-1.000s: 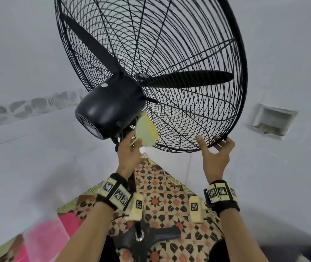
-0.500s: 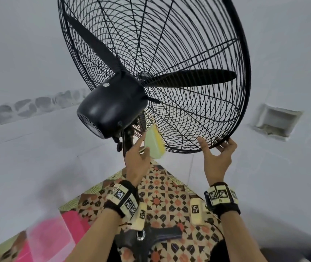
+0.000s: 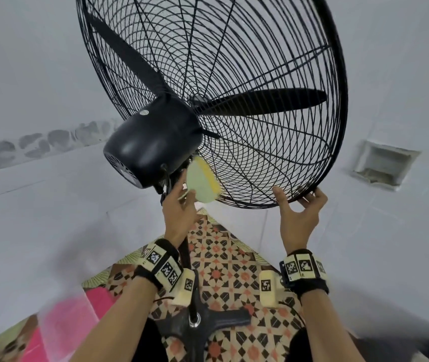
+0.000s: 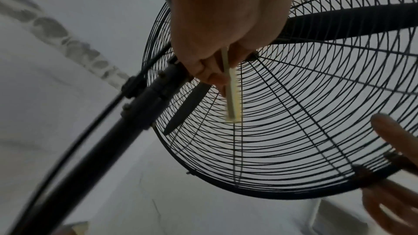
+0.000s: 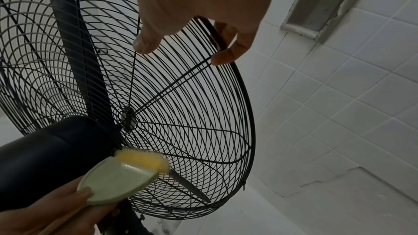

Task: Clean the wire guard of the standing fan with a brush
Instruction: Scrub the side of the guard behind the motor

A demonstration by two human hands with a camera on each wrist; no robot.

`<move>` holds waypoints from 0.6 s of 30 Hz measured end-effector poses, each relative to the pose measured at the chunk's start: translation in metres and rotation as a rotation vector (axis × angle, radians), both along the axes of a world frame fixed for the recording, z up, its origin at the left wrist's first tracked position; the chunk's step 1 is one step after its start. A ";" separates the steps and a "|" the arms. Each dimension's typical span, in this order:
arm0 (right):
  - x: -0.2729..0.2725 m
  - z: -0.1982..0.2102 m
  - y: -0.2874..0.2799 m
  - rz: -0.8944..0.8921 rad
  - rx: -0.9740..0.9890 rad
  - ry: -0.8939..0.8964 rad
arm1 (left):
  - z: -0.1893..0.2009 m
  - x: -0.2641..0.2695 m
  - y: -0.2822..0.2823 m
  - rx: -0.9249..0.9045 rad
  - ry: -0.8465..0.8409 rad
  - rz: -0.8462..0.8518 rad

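Mid-task, by the look of it: brush pinched in left hand, bristles against lower rear wire guard beside motor housing; right hand loosely steadying bottom rim; most wires seemingly still to be brushed.

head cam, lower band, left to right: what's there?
pink sheet → left hand → brush → right hand → recessed wall niche
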State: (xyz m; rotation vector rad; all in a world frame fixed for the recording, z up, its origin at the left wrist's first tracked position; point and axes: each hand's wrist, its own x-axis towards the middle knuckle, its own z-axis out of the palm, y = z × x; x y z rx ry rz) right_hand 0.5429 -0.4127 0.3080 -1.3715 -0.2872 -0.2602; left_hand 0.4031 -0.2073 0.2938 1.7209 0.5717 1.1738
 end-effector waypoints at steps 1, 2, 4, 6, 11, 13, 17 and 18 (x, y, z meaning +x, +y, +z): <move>0.000 -0.001 0.000 0.000 0.000 0.003 | -0.001 0.005 -0.004 -0.012 -0.042 0.016; 0.000 -0.002 -0.001 -0.004 -0.003 0.005 | -0.002 0.009 -0.010 -0.019 -0.058 0.018; 0.001 -0.002 -0.003 -0.020 -0.012 0.011 | -0.013 0.016 -0.018 -0.009 -0.003 -0.022; 0.002 -0.001 -0.003 -0.022 -0.015 0.016 | -0.029 0.015 -0.021 -0.017 0.109 -0.102; -0.001 0.000 -0.002 -0.005 -0.007 0.007 | -0.036 0.006 -0.033 -0.092 -0.050 -0.007; -0.001 -0.002 -0.003 0.003 0.005 0.009 | -0.031 0.012 -0.034 -0.079 -0.103 0.036; 0.001 -0.003 -0.003 0.003 0.034 0.006 | -0.037 0.021 -0.037 -0.061 -0.001 -0.065; 0.001 -0.002 -0.002 0.004 0.035 0.003 | -0.043 0.018 -0.038 -0.061 0.067 -0.114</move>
